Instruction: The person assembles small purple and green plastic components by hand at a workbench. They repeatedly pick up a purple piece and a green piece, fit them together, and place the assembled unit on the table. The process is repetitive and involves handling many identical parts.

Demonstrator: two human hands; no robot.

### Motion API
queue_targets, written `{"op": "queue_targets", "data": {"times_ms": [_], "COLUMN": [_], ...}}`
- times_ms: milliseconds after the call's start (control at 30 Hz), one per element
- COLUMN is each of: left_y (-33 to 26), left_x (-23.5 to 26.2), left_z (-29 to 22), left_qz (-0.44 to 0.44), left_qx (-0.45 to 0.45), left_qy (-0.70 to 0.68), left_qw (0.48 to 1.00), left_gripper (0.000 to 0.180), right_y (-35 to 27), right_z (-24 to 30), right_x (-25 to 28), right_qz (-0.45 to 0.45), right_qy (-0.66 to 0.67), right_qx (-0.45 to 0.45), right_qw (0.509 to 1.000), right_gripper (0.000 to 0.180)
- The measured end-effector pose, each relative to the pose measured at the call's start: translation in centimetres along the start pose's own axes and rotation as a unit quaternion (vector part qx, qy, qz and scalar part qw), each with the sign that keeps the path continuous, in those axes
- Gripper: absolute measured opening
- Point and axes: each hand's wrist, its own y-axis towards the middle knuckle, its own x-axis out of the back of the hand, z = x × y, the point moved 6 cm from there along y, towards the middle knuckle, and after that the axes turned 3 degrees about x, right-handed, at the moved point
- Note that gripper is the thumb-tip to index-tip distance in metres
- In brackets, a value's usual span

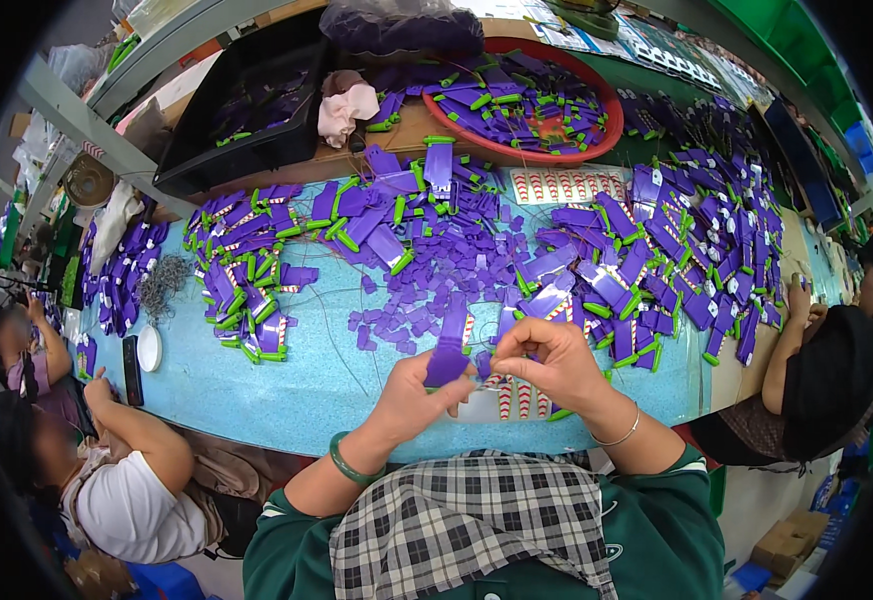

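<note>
My left hand (405, 402) is closed on a flat purple plastic piece (448, 352), which stands up between thumb and fingers. My right hand (557, 368) is curled close beside it, thumb and fingertips pinched together; whatever they hold is too small to make out. Below my fingers lies a sticker sheet (517, 401) with red and white striped strips, partly covered by my hands. Just beyond my hands spreads a heap of small purple tabs (407, 312). Purple pieces with green ends (612, 280) are piled to the right of it.
More purple-and-green pieces (242, 270) lie at left. A red tub (612, 120) and a black tray (182, 172) stand at the back, a second sticker sheet (569, 184) before the tub. A white lid (150, 349) and dark phone (133, 372) lie far left. Other people sit at both sides.
</note>
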Motion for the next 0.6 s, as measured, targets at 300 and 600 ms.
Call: {"op": "queue_targets", "data": {"times_ms": [300,600], "left_y": [0.1,0.0], "left_x": [0.7,0.1], "left_z": [-2.2,-1.4], "left_qz": [-0.035,0.013], "left_qx": [-0.03,0.005], "left_qy": [-0.11,-0.235], "left_qw": [0.993,0.972], "left_gripper": [0.008,0.041], "right_y": [-0.2,0.2], "right_z": [3.6,-0.2], "right_x": [-1.0,-3.0], "right_qz": [-0.119,-0.051], "right_qy": [-0.122,0.024], "right_qx": [0.157,0.017], "right_qw": [0.973,0.998], "right_gripper": [0.027,0.009]}}
